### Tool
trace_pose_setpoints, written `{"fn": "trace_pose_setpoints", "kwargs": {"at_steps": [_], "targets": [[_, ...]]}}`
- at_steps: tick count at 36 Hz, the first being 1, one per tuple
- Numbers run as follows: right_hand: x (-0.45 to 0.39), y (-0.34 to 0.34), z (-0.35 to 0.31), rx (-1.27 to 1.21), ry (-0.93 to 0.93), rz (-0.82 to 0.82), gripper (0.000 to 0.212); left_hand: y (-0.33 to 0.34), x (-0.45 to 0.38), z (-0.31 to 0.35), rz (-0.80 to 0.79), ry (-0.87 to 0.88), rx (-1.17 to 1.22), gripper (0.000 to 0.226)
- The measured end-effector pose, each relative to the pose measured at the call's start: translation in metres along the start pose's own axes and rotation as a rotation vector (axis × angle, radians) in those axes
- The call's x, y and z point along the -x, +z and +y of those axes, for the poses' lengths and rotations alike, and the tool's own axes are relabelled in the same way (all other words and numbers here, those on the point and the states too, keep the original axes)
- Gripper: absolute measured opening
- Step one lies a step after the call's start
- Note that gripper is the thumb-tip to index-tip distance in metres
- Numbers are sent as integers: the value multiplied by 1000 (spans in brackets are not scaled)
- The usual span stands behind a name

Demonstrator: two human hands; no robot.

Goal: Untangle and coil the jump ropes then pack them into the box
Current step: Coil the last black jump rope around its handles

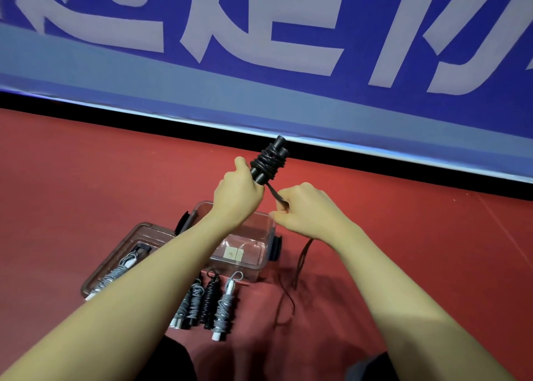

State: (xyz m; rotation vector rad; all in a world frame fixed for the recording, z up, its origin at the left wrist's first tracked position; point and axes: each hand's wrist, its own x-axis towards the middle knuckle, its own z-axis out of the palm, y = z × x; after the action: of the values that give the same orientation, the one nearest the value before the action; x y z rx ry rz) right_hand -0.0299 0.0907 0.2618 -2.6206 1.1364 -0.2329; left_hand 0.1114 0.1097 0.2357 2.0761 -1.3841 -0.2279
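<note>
Gripping the lower end of two black handles held side by side, the left hand (238,191) holds the black jump rope (268,160) upright above the red floor (86,178), its fingers curled around the handles and its thumb raised along them. Black cord is wound in tight turns around the middle of the paired handles, and their flared upper ends project above the winding. The right hand (305,207) sits just beside and slightly below the left, fingers curled and pinching the loose cord (275,193) where it leaves the winding. From under the right hand the remaining cord (300,261) hangs down to the floor and trails in a loose curve on the right of the box. The clear plastic box (259,253) stands open on the floor beneath the forearms, with dark latches on its sides; what looks like two pale squares shows through its wall. Its lid (121,253) lies just beside it on the left, with a grey-and-white coiled rope (115,274) resting on it. Four more coiled ropes (207,302), grey and black, lie side by side on the floor in front of the box. A blue banner (259,49) with large pale characters runs along the far edge of the floor.
</note>
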Motion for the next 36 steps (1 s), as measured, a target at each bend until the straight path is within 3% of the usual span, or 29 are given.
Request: {"fn": "trace_pose_setpoints", "kwargs": {"at_steps": [5,10,15,21,24,28,31,36], "targets": [[4,-1,-2,67,-91,10,11,1,0,-6,-44,32,-310,25],[3,-3,0,246,-140,110,32,7,1,-14,-149,185,-633,29],[2,0,4,68,12,238,37,10,3,-10,-217,402,-761,29],[-1,4,12,-26,171,193,24,9,1,-7,-211,494,-718,20],[-3,4,14,-123,205,230,21,8,2,-8,-33,641,-576,23],[-4,4,13,-210,245,218,23,7,2,-14,22,670,-495,38],[-5,5,17,-321,300,232,34,4,4,-15,-17,749,-432,26],[-7,5,24,-377,351,252,32,2,-3,-19,18,919,-378,14]]}}
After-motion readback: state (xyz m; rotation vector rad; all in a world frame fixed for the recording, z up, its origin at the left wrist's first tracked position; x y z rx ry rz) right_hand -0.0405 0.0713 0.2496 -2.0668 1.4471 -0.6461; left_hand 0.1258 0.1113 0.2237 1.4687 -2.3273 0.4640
